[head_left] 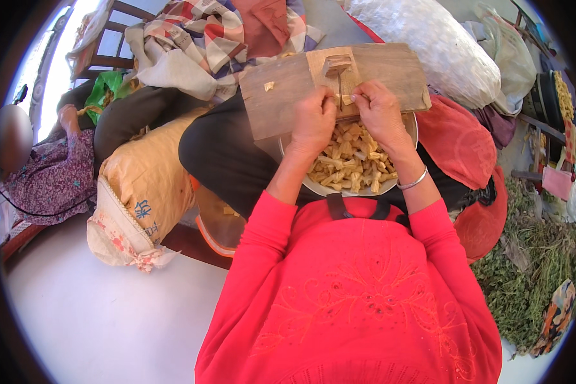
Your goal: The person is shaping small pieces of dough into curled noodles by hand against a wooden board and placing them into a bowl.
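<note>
A wooden board lies across my lap, over the far side of a white bowl. Mounted on the board are a wooden block and a thin dark upright strip that looks like a blade. Pale yellow, knobbly dried root-like pieces fill much of the bowl. My right hand pinches a small pale yellow piece close to the strip. Just left of the strip, my left hand is closed, its fingertips turned inward; what it holds is hidden. One small chip rests on the board's left part.
Left of my knee stands a tied, stuffed sack, with an orange-rimmed container beside it. Another person sits at the far left. A large white sack lies ahead right; dried green plants cover the right floor.
</note>
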`<state>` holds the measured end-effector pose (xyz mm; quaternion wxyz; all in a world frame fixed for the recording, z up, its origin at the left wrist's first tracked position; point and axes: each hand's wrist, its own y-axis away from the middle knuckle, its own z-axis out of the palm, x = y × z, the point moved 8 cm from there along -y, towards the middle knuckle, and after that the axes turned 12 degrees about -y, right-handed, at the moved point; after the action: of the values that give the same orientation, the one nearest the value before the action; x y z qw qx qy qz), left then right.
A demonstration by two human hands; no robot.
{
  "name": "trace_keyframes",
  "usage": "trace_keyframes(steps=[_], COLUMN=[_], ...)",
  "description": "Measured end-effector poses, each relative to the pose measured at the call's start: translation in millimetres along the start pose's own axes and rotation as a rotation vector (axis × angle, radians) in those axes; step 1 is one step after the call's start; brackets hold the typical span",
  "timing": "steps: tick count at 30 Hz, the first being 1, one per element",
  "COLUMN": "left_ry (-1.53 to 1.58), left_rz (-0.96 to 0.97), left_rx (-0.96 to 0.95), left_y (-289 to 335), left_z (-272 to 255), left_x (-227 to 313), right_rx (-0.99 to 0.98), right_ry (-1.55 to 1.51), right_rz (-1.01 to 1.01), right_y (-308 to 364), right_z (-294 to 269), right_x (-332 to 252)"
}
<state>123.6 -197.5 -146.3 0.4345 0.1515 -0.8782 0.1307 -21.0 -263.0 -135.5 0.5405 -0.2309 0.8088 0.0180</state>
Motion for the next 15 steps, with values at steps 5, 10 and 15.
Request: trace_keyframes(steps=[5,10,15], left_ry=[-0.023,-0.060,-0.118], left_rz=[-0.020,-0.002,-0.206], left_rx=[0.079,0.236,0.422], left_y=[7,44,117], left_z=[-33,-100,-185], left_x=[6,10,-19], right_rx=[-0.034,-0.059,-0.169], right_ry=[-0.391,-0.999,-1.014], right_rz=[0.376,0.617,0.563], right_y=[23,56,79], right_z=[-9,-11,-19], right_x=[33,27,-4])
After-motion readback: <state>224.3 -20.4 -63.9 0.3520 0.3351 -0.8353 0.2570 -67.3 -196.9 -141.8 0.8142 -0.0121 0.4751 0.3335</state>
